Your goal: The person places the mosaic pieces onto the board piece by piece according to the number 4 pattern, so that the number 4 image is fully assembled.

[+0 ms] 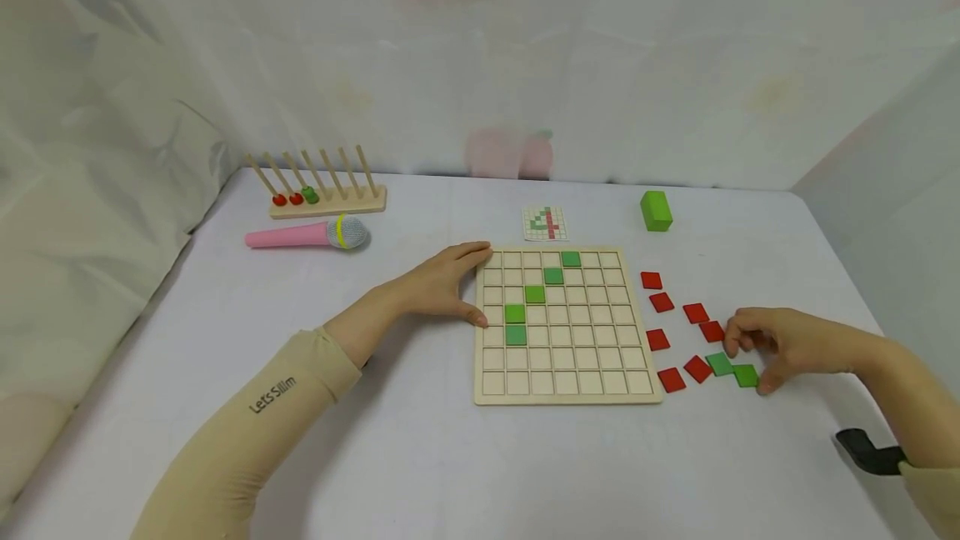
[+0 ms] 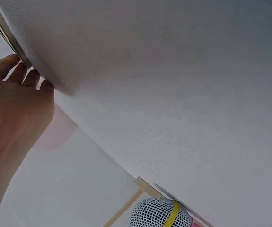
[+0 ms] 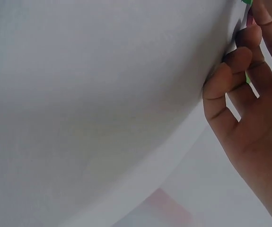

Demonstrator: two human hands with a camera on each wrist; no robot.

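A square wooden grid board [image 1: 585, 360] lies flat on the table in the head view, with several green tiles [image 1: 535, 294] set in its squares, mostly along a diagonal. My left hand [image 1: 438, 277] rests at the board's left edge, thumb and fingers spread along it. To the board's right, my right hand [image 1: 795, 348] is low over the table, fingers loosely bent. Its thumb tip is right beside a loose green tile [image 1: 746, 375], with a second green tile [image 1: 718, 364] touching that one. Several red tiles [image 1: 697, 369] lie between this hand and the board.
Behind the board lies a small pattern card [image 1: 545, 223] with a green and red figure. A green block [image 1: 656, 211] stands at the back right. At the back left are a pink toy microphone [image 1: 300, 236] and a wooden peg stand [image 1: 337, 205] with red and green beads.
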